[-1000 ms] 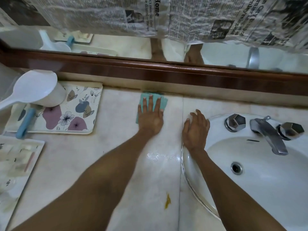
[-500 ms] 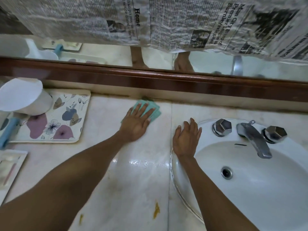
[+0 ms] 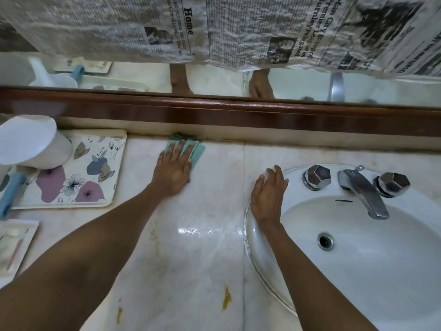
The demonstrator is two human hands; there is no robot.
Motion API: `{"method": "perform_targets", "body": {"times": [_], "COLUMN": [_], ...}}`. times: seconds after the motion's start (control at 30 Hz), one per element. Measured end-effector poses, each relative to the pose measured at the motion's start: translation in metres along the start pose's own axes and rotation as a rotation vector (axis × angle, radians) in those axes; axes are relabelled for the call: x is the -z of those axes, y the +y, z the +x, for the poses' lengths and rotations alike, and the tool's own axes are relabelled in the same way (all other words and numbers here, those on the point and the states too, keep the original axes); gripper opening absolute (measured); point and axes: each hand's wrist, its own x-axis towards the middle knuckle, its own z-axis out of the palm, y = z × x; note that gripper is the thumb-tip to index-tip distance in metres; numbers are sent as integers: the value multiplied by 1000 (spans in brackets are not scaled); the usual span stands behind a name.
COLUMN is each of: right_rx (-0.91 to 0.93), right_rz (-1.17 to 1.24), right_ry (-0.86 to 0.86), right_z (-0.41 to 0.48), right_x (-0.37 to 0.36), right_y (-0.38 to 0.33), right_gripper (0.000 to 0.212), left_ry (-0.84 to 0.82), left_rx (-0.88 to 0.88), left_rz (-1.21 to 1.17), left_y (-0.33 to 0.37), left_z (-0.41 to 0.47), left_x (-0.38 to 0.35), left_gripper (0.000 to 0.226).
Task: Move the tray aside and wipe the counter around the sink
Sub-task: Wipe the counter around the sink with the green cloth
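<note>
At the upper middle of the frame, the left hand [image 3: 173, 169] lies flat, fingers spread, pressing a teal cloth [image 3: 191, 148] onto the counter [image 3: 214, 271] against the back wall. The right hand [image 3: 268, 194] rests open on the sink [image 3: 381, 271] rim, left of the 2 tap knobs. The floral tray [image 3: 95, 173] sits at the left (a white cup [image 3: 31, 142] on it). 2 yellowish stains mark the lower counter.
</note>
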Motion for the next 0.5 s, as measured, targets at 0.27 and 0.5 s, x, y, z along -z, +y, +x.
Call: {"method": "perform_targets", "body": {"times": [0.27,0.5], "right_rx": [-32,-3], "right_rz": [181,259], "right_ry": [43,45], "right_z": [1,-4], "right_x": [16,32], "right_y": [2,15], "right_gripper": [34,31], "left_ry": [-14,-154], "left_rx": [333,-94], "left_rz": [-180,-132], "left_y": [149,184], "left_z": [24,35], "left_x": [-22,-24], "left_gripper": [62,57]}}
